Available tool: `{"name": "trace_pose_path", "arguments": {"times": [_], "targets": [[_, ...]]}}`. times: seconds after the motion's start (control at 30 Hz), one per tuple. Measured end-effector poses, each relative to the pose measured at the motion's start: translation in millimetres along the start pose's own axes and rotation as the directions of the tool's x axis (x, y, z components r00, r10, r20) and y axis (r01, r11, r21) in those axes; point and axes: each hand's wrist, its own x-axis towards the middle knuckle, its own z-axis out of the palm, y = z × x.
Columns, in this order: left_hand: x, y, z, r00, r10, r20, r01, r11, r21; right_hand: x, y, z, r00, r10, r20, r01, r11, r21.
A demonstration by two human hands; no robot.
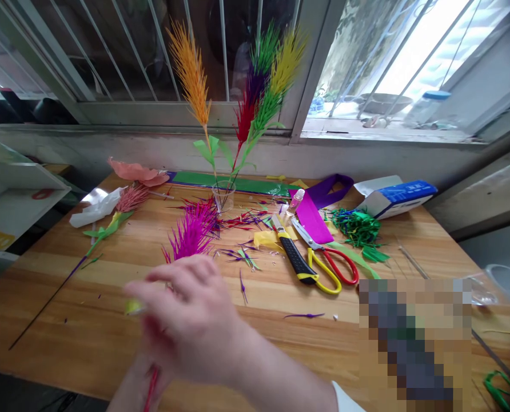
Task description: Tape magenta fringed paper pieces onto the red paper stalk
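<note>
A magenta feathery artificial stalk [192,232] rises just beyond my hands, with red bristles at its lower edge. My right hand [195,320] is in front of it, fingers curled and somewhat blurred, covering the middle of the stalk. A small yellow-green piece [134,307] shows by the right fingertips; what it is I cannot make out. Below lies my left hand [137,375], mostly covered by the right, and its fingers are hidden. The red stem [151,389] runs down along the left palm, so the stalk appears held there.
Finished stalks stand in a clear cup [223,197]. Left lies a pink flower stem [109,229]. Scissors [330,257], a box cutter [295,254], a small bottle [295,201], magenta paper [313,217], green tinsel [355,228] and a blue box [403,194] lie right. A patch is pixelated.
</note>
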Motion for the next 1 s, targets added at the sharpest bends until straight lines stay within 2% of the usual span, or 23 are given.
{"name": "trace_pose_path", "arguments": {"times": [0.07, 0.1, 0.13, 0.2, 0.23, 0.27, 0.33, 0.43, 0.53, 0.63, 0.83, 1.0], "targets": [[4.4, 5.5, -13.5, 0.994, -0.09, 0.058, 0.095, 0.991, -0.098, -2.3, 33.2, -8.6, 0.975, 0.198, -0.1, -0.204, 0.977, -0.06], [5.8, 8.5, -18.1, 0.965, -0.191, 0.177, 0.239, 0.92, -0.31, -3.0, 54.0, -9.2, 0.942, 0.322, -0.096, -0.334, 0.929, -0.159], [6.5, 11.0, -21.2, 0.922, -0.25, 0.296, 0.365, 0.815, -0.451, -3.5, 76.0, -7.7, 0.888, 0.456, -0.065, -0.454, 0.843, -0.289], [6.5, 13.2, -23.1, 0.818, -0.28, 0.502, 0.563, 0.567, -0.601, -4.5, 118.3, 0.8, 0.846, 0.532, -0.027, -0.505, 0.785, -0.36], [5.8, 13.0, -22.2, 0.783, -0.273, 0.559, 0.613, 0.497, -0.615, -5.0, 136.1, 6.9, 0.841, 0.541, 0.012, -0.496, 0.779, -0.383], [5.0, 12.3, -20.6, 0.761, -0.265, 0.592, 0.639, 0.462, -0.615, -5.4, 150.7, 13.5, 0.841, 0.539, 0.055, -0.476, 0.783, -0.401], [3.4, 10.4, -16.5, 0.746, -0.255, 0.615, 0.653, 0.459, -0.602, -5.7, 169.4, 26.7, 0.843, 0.521, 0.131, -0.427, 0.798, -0.425], [2.0, 9.3, -12.4, 0.746, -0.253, 0.616, 0.648, 0.492, -0.582, -3.9, 178.4, 41.4, 0.842, 0.507, 0.185, -0.394, 0.812, -0.429], [2.7, 9.4, -12.9, 0.745, -0.246, 0.621, 0.642, 0.517, -0.566, -1.0, 178.5, 46.3, 0.832, 0.521, 0.189, -0.419, 0.814, -0.402], [4.3, 8.1, -14.6, 0.748, -0.241, 0.618, 0.634, 0.536, -0.558, -1.4, 176.5, 42.3, 0.81, 0.561, 0.169, -0.487, 0.805, -0.339], [2.1, 3.6, -12.8, 0.763, -0.271, 0.587, 0.629, 0.52, -0.578, -15.1, 170.5, 21.1, 0.71, 0.697, 0.101, -0.694, 0.717, -0.062], [-3.3, 3.2, -8.8, 0.776, -0.273, 0.568, 0.614, 0.534, -0.582, -27.0, 161.4, -0.6, 0.605, 0.782, 0.149, -0.778, 0.54, 0.321]]}}
